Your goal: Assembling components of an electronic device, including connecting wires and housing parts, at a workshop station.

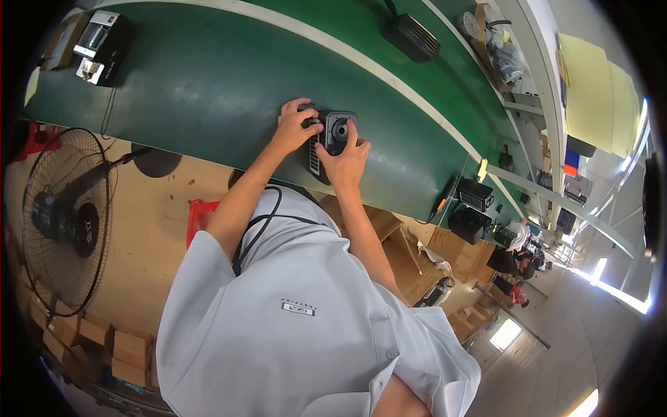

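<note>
On the green bench right in front of me is a black boxy device (332,122) with a round, lens-like dial on its upper face and pale slots down its left side. My right hand (345,158) grips it from the near side, the index finger reaching along the dial and the thumb bent at the left edge. The curled fingers of my left hand (297,126) press against its left side. Something dark shows under those left fingertips; whether it is a separate part cannot be made out.
A black ribbed device (413,36) lies on the far green strip. At the far left stands a black and silver machine (99,47); a floor fan (69,219) is below it. Toward the right are an orange-handled tool (440,204) and black slotted units (475,195). Shelving rises beyond.
</note>
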`<state>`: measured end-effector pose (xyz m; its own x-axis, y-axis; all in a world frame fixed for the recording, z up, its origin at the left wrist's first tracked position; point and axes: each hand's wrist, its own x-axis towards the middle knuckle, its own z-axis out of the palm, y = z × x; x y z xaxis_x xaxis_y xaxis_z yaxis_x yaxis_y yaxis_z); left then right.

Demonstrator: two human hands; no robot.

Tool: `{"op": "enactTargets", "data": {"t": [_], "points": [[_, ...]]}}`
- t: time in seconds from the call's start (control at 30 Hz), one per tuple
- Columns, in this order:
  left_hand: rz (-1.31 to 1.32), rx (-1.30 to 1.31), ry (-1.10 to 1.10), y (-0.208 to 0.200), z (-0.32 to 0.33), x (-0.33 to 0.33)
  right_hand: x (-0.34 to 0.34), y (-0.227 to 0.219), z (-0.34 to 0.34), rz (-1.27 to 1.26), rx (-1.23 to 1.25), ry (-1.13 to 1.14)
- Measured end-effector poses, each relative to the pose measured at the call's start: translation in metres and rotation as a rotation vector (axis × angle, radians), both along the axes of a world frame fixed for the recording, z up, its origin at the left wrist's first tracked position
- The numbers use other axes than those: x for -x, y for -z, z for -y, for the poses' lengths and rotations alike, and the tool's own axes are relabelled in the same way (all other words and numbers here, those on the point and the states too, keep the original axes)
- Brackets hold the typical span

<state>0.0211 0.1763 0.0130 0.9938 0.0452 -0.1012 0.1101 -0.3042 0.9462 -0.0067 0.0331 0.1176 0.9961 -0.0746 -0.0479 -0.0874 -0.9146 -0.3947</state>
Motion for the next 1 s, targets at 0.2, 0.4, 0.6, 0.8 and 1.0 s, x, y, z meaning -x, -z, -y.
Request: {"op": "enactTargets", "data": {"t": [0.2,0.4,0.6,0.8,1.0], "points": [[-0.016,-0.009,-0.017,0.002,0.002,0.006,0.001,0.000,0.001,0.013,0.039,-0.035],[0.050,-0.020,-0.272,-0.015,0.002,0.012,-0.001,-0.003,0.002,-0.056,0.077,-0.021],[0.319,-0.401,-0.104,-0.022,-0.022,-0.002,0.000,0.005,0.008,-0.010,0.159,-0.125],[0.310,-0.329,-0.016,-0.020,-0.022,-0.012,0.001,0.004,0.012,-0.015,0.137,-0.124],[0.299,-0.319,0.034,-0.018,-0.017,-0.019,0.003,0.007,0.015,-0.009,0.140,-0.140]]}}
